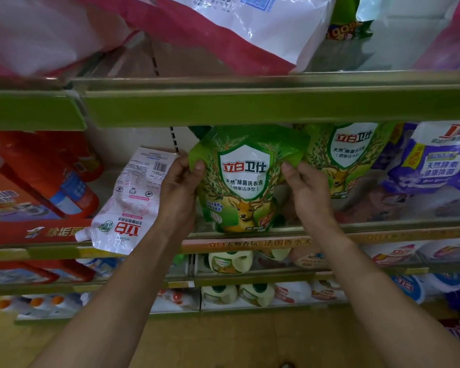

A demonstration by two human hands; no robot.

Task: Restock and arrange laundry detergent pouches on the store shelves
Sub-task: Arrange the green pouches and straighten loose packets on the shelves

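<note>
A green detergent pouch (pixel 246 179) with a deer and a white shield label stands upright on the middle shelf (pixel 383 229). My left hand (pixel 179 181) pinches its upper left side, thumb on the front. My right hand (pixel 307 187) pinches its upper right side the same way. A second green pouch (pixel 348 158) of the same kind stands just behind and to the right. Left of my hands a white and pink pouch (pixel 133 200) lies upside down, leaning over the shelf's front edge.
Purple and white pouches (pixel 436 160) fill the shelf's right end, red detergent packs (pixel 43 176) its left. The upper shelf's green rail (pixel 250 104) hangs close above the pouch tops, with large white and pink bags (pixel 223 27) on it. Jugs and bottles (pixel 230 261) line lower shelves.
</note>
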